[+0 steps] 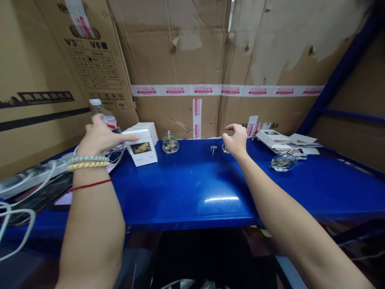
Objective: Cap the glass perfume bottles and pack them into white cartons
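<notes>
My left hand (100, 138) reaches out over the left part of the blue shelf (192, 188) with fingers stretched toward a small white box (140, 147); it holds nothing. A plastic water bottle (104, 116) stands just behind that hand. My right hand (236, 140) hovers at the back middle of the shelf, fingers curled downward over a small glass item (225, 149) that it partly hides. A tiny metal cap (213, 149) lies just left of it. A round glass perfume bottle (170, 143) stands between the two hands.
Another glass bottle (283, 161) lies at the right, near flat white cartons and leaflets (285, 141). Cables, a power strip (30, 176) and a phone (61, 200) crowd the left end. Cardboard boxes (192, 60) wall in the back and left. A blue rack post (339, 72) rises at right.
</notes>
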`<state>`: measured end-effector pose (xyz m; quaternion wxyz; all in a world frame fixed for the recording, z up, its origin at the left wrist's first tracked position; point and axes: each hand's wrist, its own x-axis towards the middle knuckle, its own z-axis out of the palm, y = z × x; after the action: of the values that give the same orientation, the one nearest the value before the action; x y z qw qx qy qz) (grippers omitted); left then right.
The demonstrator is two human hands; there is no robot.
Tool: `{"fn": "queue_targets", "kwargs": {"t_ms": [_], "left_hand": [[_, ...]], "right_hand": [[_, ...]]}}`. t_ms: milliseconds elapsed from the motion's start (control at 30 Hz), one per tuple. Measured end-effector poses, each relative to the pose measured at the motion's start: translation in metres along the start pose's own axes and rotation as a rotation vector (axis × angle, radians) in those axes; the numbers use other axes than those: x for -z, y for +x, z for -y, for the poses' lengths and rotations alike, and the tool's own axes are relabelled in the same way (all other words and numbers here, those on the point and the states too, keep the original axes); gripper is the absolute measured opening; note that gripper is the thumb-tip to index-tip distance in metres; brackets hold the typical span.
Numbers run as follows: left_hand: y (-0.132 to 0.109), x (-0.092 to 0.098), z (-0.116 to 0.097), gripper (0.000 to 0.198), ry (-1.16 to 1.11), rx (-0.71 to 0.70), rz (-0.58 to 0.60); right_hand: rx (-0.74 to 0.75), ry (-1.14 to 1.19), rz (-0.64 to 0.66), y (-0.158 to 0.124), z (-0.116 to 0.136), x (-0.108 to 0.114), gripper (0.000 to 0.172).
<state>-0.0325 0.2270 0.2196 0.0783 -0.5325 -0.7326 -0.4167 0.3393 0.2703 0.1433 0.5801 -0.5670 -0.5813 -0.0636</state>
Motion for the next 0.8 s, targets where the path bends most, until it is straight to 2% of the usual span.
{"fn": "queue_targets", "kwargs": {"t_ms": [33,67,100,133,167,200,233,300,367,533,800], "left_hand": [[-0.006,-0.002,-0.011,0.111,-0.019,-0.007,-0.133],[-0.013,-0.008,-0.023,0.096,-0.072,-0.07,-0.261],[-0.022,-0.017,-0.037,0.072,-0.141,-0.145,-0.371],[-0.033,-0.03,-0.049,0.051,-0.203,-0.236,-0.402],[-0.043,-0.045,-0.061,0.038,-0.233,-0.338,-0.372],[-0.053,-0.061,-0.07,0.033,-0.231,-0.423,-0.289],[-0.062,-0.076,-0.076,0.037,-0.214,-0.457,-0.183],[-0.074,-0.103,-0.08,0.058,-0.176,-0.407,-0.029],[-0.079,-0.119,-0.077,0.077,-0.158,-0.31,0.049],[-0.074,-0.129,-0.071,0.092,-0.163,-0.112,0.127],[-0.069,-0.136,-0.067,0.089,-0.092,0.021,0.216]], "right_hand": [[0.004,-0.003,0.006,-0.001,0.001,0.0,0.016],[0.008,-0.005,0.014,-0.002,0.002,-0.001,0.016],[0.011,-0.004,0.025,-0.003,0.004,-0.001,0.016],[0.013,0.001,0.042,-0.004,0.005,-0.002,0.016],[0.016,0.01,0.068,-0.006,0.006,-0.003,0.016],[0.02,0.021,0.105,-0.007,0.006,-0.004,0.017],[0.025,0.033,0.151,-0.009,0.007,-0.006,0.018],[0.045,0.049,0.261,-0.013,0.007,-0.01,0.024],[0.086,0.034,0.363,-0.018,0.006,-0.014,0.033],[0.122,-0.082,0.54,-0.027,0.006,-0.021,0.045],[0.032,-0.168,0.631,-0.027,0.005,-0.019,0.049]]}}
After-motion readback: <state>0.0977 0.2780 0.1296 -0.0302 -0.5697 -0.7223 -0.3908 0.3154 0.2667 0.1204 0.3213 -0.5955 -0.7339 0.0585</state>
